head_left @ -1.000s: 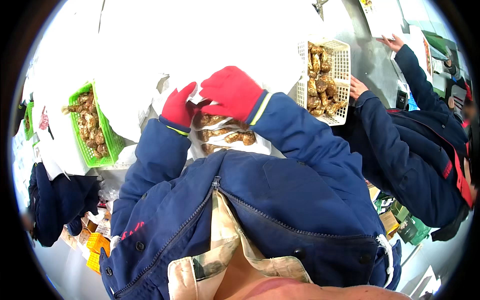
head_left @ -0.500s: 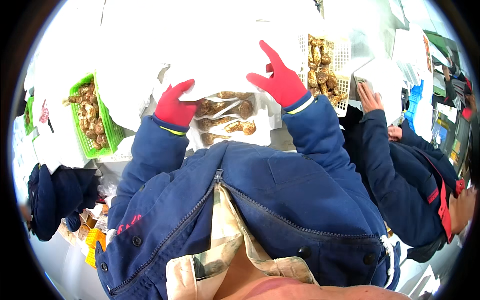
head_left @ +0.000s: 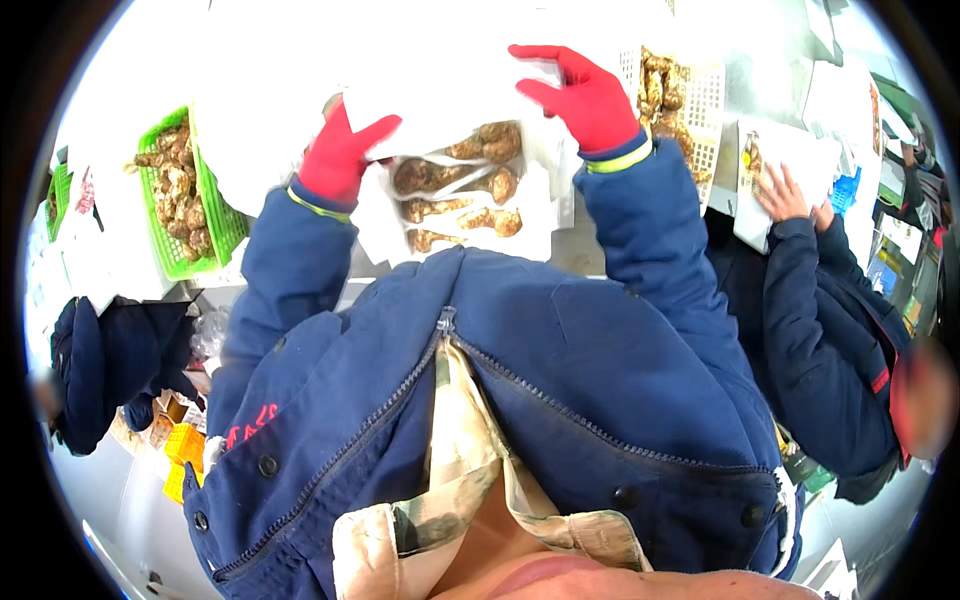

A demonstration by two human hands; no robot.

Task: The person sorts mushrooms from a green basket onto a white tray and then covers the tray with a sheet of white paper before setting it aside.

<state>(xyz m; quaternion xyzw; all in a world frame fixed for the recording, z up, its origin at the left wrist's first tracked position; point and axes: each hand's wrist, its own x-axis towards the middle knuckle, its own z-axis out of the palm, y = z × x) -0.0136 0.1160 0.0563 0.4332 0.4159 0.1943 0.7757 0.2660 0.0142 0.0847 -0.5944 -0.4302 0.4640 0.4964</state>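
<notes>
My left hand (head_left: pixel 340 158), in a red glove, is at the left side of a white box (head_left: pixel 538 240), its thumb stretched out apart from the fingers. My right hand (head_left: pixel 590 105), also red-gloved, is beyond the box's right side, thumb and forefinger spread. Between them a white sheet (head_left: pixel 450 95) covers the far part of the box; glare blurs its outline. Both hands appear to touch it. Several brown-and-cream mushrooms (head_left: pixel 490 220) lie in rows in the box, with white strips (head_left: pixel 455 185) between some of them.
A green basket (head_left: pixel 235 225) of mushrooms stands at the left, a pale perforated basket (head_left: pixel 708 115) with more at the right. A co-worker's hand (head_left: pixel 782 192) rests on a white box at the right. Another person's dark sleeve (head_left: pixel 120 370) shows at the left.
The white sheet has moved back, and more mushrooms show. Both my hands have gone farther from me and slightly apart. The co-worker's hand now lies on a white box.
</notes>
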